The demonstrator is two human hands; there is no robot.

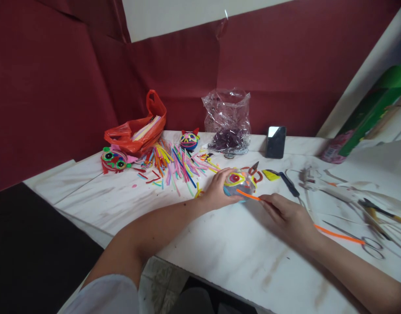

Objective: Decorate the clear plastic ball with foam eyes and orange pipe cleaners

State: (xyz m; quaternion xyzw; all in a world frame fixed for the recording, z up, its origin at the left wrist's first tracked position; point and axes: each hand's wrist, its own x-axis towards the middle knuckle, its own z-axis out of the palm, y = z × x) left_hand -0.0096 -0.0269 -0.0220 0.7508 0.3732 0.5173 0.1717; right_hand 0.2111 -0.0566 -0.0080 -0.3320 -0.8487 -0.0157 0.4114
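My left hand is wrapped round the left side of a small round craft head, grey with a yellow-rimmed red eye, and steadies it on the marble-patterned table. Between the thumb and fingers of my right hand is an orange pipe cleaner. Its tip lies against the front of the head, below the eye. The other end runs out behind that hand, towards the metal scissors. The left side of the head is hidden by my fingers.
Bundles of coloured pipe cleaners lie left of centre, near a red plastic bag. Two decorated heads, one pink-eared and one blue, stand behind. A clear bag, phone and glue gun are also there.
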